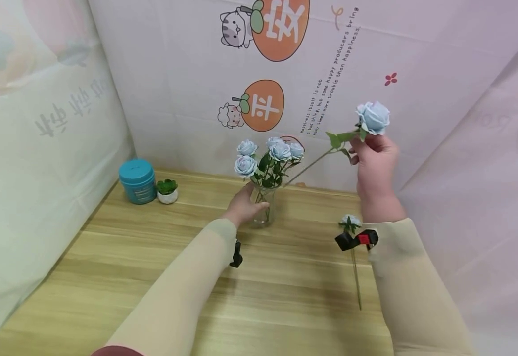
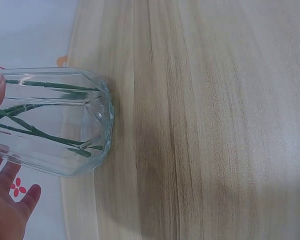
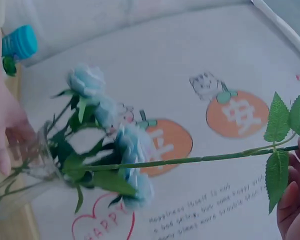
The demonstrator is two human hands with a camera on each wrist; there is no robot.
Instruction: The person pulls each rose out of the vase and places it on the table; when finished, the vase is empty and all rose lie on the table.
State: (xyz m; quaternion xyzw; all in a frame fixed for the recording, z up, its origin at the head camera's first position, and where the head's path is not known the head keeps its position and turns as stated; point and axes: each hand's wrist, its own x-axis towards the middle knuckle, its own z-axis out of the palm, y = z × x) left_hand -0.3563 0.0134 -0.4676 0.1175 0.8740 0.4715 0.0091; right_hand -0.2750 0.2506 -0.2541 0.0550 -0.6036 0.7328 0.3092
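Note:
My left hand [image 1: 245, 206] grips a clear glass vase [image 1: 265, 217] that stands on the table near the back wall. Several pale blue roses [image 1: 279, 150] rise from it, and their green stems [image 2: 40, 132] show through the glass in the left wrist view. Up to the right, my right hand [image 1: 376, 165] pinches another pale blue rose [image 1: 373, 117] by its stem, just below the bloom. That stem [image 3: 190, 159] slants down towards the vase mouth, leaves near the fingers. Whether its tip is inside the vase I cannot tell.
One more pale blue rose [image 1: 351, 221] lies on the wooden table [image 1: 285, 296], partly behind the right wrist strap. A blue lidded jar [image 1: 137, 182] and a small potted succulent [image 1: 167, 192] stand at the back left. Printed cloth [image 1: 187, 99] hangs behind and at both sides.

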